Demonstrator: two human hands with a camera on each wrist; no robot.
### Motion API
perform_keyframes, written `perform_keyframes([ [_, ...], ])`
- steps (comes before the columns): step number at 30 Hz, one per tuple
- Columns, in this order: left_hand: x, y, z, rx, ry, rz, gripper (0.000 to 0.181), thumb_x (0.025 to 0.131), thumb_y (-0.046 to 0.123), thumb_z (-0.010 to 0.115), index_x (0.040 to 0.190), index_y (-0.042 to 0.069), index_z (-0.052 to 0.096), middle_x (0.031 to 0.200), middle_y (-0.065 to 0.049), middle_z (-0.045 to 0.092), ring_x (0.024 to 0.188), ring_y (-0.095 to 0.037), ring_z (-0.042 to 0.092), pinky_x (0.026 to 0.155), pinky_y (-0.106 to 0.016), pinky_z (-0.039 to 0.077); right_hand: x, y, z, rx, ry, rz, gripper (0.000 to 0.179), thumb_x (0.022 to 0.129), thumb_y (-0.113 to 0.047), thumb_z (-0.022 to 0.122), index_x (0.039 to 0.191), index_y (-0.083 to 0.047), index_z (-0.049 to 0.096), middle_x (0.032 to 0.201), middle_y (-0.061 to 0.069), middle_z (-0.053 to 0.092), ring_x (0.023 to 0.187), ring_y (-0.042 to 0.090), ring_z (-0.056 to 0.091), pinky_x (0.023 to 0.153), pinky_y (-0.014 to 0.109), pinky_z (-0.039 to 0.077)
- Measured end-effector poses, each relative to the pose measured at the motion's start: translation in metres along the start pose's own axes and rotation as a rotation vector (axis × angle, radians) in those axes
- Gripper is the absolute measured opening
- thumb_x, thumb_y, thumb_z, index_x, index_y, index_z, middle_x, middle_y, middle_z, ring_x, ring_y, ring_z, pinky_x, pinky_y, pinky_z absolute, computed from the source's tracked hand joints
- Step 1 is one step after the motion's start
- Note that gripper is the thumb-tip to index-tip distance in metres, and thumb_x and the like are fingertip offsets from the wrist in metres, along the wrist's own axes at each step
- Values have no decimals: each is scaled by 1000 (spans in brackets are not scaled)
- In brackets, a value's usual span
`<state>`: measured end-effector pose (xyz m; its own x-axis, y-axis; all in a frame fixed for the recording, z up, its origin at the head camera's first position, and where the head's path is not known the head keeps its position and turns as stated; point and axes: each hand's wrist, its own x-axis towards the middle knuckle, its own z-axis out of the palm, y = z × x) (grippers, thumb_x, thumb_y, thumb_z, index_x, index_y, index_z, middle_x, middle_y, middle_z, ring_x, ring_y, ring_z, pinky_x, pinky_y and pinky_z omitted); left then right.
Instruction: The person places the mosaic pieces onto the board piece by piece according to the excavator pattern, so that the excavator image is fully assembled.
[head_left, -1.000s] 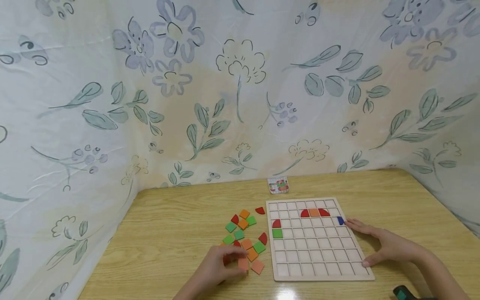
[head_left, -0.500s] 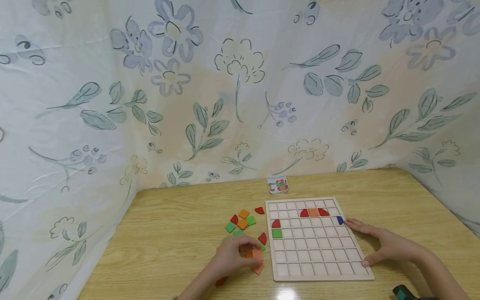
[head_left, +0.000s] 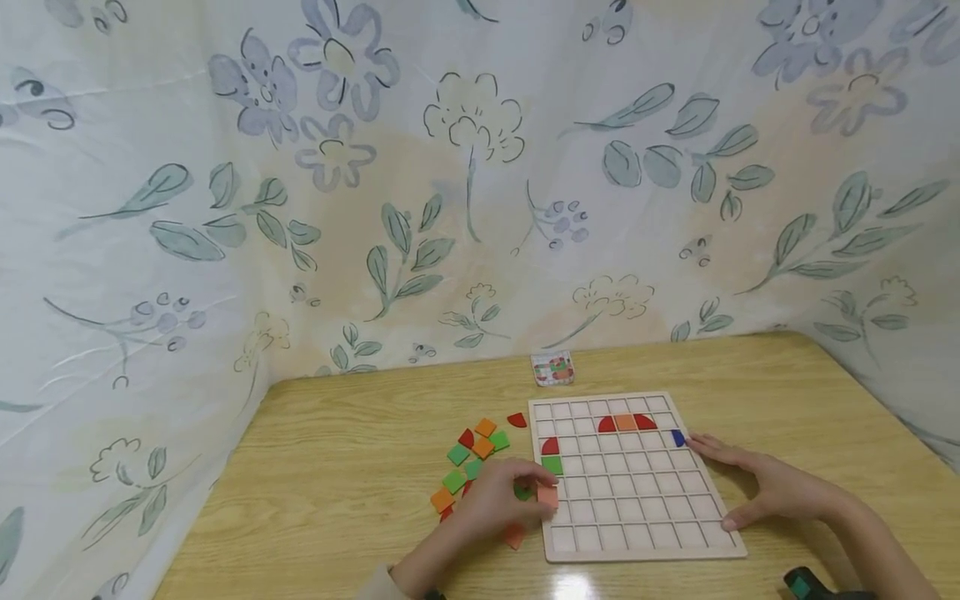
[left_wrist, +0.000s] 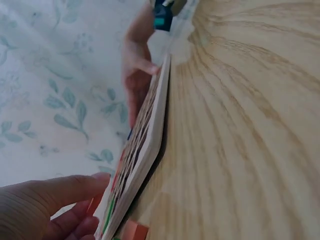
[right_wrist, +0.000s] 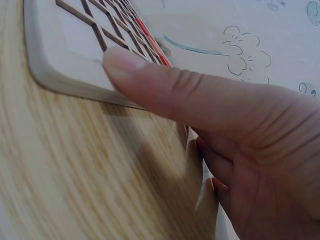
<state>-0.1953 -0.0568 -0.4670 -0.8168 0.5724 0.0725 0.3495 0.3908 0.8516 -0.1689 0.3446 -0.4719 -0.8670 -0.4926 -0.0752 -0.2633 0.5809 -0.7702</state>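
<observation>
My left hand (head_left: 501,498) pinches a salmon-pink square tile (head_left: 548,497) above the left edge of a pale wooden grid board (head_left: 637,533). In the left wrist view, the thumb and fingers are close to the board's side. My right hand (head_left: 780,483) rests at the board's right edge, with its thumb (right_wrist: 150,82) on the rim and its fingertips beside a blue piece (head_left: 678,437). On the board lie a red quarter-round piece (head_left: 551,447) above a green square (head_left: 552,466), and a salmon square (head_left: 625,422) between two red quarter-rounds.
Loose tiles, such as an orange square (head_left: 442,500) and a green square (head_left: 454,481), lie left of the board, partly behind my left hand. A small pattern card (head_left: 552,368) lies beyond the board. Floral cloth (head_left: 480,208) hangs behind the wooden table (head_left: 337,500).
My left hand has moved rightward from the loose tiles to the board's left edge, carrying the salmon tile. The right hand keeps its place on the board's edge.
</observation>
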Motion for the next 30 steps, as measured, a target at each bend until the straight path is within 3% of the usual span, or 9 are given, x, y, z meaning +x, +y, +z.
perform_keyframes([
  [3,5,0,4,42,14,23,25,74,20,77,98,14,72,85,12,66,74,-1,55,67,-18,47,0,-2,-1,5,-3,8,90,71,-25,77,146,-14,28,147,-12,13,109,-32,6,85,76,9],
  [8,11,-1,8,192,59,39,20,76,23,75,96,18,73,73,16,58,69,1,45,62,-16,39,1,-2,0,9,-8,5,90,71,-26,77,145,-13,28,145,-15,14,111,-32,6,85,76,10],
  [15,14,2,12,272,88,34,21,74,23,77,95,20,73,66,15,52,66,-3,42,57,-16,35,0,0,-1,4,-8,1,91,71,-26,77,146,-13,27,145,-17,14,112,-32,6,85,76,11],
  [22,15,3,13,236,93,51,22,74,20,77,96,17,74,65,8,53,64,-6,43,55,-16,35,-1,0,-1,4,-3,0,91,71,-26,77,146,-13,27,140,-30,13,112,-32,6,85,76,11],
  [27,15,1,11,173,104,37,21,74,18,77,95,17,74,69,8,57,67,-5,46,58,-16,38,0,-2,0,9,-1,-1,91,71,-25,77,145,-13,28,141,-28,14,113,-31,7,86,76,11],
  [30,16,1,11,185,105,41,20,75,18,76,95,17,74,72,10,59,68,-4,46,59,-15,39,0,-2,-1,15,-1,7,90,70,-26,77,145,-13,28,142,-25,14,113,-32,7,85,76,10],
])
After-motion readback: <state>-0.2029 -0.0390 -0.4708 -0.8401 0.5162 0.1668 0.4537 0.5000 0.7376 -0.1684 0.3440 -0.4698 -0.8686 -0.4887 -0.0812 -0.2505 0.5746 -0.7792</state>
